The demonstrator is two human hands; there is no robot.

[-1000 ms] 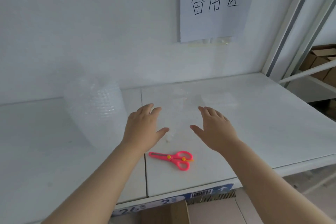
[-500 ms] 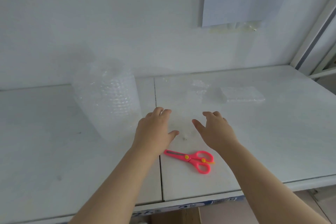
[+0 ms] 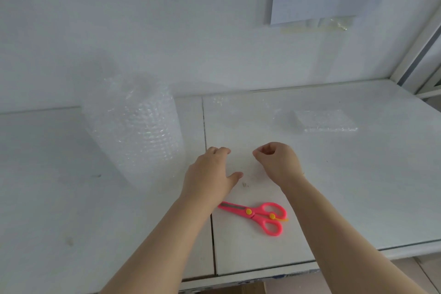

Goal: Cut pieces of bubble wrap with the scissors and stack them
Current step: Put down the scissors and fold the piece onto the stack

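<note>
While scissors lie unused near me | roll upright left, for feeding | cut stack far right | my left hand spread flat | my right hand curled, pinching what I cannot tell

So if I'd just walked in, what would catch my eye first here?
Probably the bright pink scissors, lying shut near the front edge of the white shelf, the only strong colour around. Just behind them the left hand reaches out flat and the right hand is curled. A clear bubble wrap roll stands at the left, with a small stack of cut pieces back right.
</note>
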